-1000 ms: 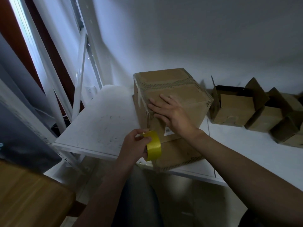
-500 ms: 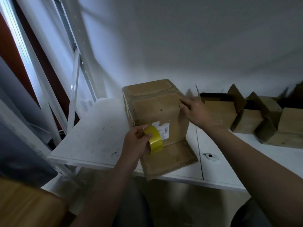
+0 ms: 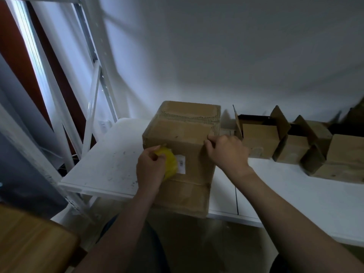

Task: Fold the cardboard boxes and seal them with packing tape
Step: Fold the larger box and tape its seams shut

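Observation:
A brown cardboard box (image 3: 181, 133) stands on the white table (image 3: 110, 164), with a lower flap hanging over the table's front edge. A white label (image 3: 181, 164) is stuck on its near face. My left hand (image 3: 149, 170) grips a yellow roll of packing tape (image 3: 169, 162) against that near face, left of the label. My right hand (image 3: 226, 152) holds the box's right near corner, fingers curled round the edge.
Several smaller cardboard boxes (image 3: 260, 136) with open flaps stand in a row at the right along the wall. A white metal shelf frame (image 3: 92, 107) rises at the left. A wooden surface (image 3: 29, 239) lies at the lower left.
The box has been turned so its labelled face is toward me. My left hand has brought the tape roll up against that face. My right hand shifted to the right near corner.

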`<state>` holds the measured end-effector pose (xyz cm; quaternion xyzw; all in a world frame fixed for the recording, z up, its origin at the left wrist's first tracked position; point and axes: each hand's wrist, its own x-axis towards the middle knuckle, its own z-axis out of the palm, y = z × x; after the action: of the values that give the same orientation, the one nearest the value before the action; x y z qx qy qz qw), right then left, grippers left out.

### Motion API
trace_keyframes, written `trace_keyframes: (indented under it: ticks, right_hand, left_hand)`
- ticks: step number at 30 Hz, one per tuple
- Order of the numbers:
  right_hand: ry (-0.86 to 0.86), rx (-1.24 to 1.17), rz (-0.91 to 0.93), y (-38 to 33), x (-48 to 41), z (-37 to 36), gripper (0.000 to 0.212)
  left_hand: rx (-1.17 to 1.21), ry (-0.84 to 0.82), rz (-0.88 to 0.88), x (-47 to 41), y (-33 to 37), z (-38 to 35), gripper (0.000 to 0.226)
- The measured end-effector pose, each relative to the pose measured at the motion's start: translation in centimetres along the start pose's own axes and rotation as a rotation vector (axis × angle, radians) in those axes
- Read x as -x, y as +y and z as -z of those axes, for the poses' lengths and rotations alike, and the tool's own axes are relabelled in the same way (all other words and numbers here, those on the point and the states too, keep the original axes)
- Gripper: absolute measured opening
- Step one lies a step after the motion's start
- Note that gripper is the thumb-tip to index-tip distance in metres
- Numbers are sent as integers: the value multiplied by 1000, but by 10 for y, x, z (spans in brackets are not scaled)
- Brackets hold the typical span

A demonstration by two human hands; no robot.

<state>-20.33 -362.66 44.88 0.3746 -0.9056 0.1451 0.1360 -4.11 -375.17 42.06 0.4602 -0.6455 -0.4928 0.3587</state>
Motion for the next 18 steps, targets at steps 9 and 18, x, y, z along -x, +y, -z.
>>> trace_keyframes:
  ticks: [9, 18]
  right_hand:
    - [-69, -146, 191, -29, 15, 3, 38]
    - [-5, -322, 172, 33, -65, 0, 35]
  left_hand:
    - [-159, -10, -81, -45, 31, 10, 32]
    - [-185, -134, -170, -10, 46, 19, 39]
